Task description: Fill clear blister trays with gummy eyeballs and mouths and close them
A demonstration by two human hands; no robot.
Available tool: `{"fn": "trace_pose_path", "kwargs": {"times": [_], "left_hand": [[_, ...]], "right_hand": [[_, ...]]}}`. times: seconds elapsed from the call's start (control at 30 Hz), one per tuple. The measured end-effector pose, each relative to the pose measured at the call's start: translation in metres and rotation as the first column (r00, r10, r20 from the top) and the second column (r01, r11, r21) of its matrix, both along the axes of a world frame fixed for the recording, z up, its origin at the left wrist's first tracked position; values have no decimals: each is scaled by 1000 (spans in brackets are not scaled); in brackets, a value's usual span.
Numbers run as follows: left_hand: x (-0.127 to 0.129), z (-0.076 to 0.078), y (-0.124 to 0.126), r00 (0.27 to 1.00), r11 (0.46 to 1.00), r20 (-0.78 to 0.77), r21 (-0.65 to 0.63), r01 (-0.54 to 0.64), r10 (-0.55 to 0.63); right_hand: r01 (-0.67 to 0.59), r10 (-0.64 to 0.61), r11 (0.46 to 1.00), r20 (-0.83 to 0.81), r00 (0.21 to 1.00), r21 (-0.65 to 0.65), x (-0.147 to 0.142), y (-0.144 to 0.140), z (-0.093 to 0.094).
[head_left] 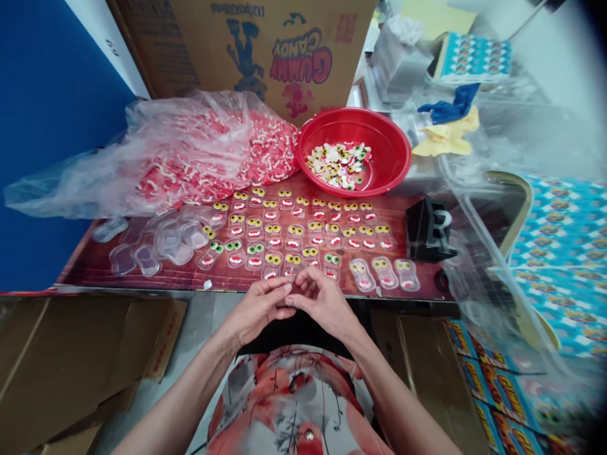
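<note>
a blue panel is seen filling the upper left of the frame; to its right, a clear plastic bag of red and white candies is spread on the red table; below the bag, empty clear trays are scattered at centre left; a cardboard box printed "gummy candy" is stood at top centre; rows of filled trays with eyes and mouths are laid across the middle; at lower centre the left hand and right hand are brought together at the table's near edge, fingertips touching, pinched on something small that cannot be made out; a red bowl of eye candies is set at upper centre right; a black block is placed at right.
</note>
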State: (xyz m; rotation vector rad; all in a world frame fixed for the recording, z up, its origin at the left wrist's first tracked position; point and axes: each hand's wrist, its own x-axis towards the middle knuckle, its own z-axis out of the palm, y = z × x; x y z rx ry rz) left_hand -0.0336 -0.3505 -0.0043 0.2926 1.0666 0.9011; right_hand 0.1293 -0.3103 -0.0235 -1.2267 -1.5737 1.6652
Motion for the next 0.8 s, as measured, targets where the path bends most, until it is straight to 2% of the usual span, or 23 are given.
{"fn": "trace_pose_path", "kwargs": {"times": [0.17, 0.4, 0.8], "left_hand": [[1, -5, -1, 1000, 1000, -5, -6, -10, 10], [1, -12, -3, 996, 997, -59, 36, 62, -60], [2, -11, -3, 995, 996, -65, 48, 75, -72]], "right_hand": [[0, 0, 999, -1, 1000, -41, -1, 1, 2], [29, -38, 988, -58, 998, -149, -3, 4, 8], [35, -51, 986, -90, 995, -165, -3, 6, 9]]}}
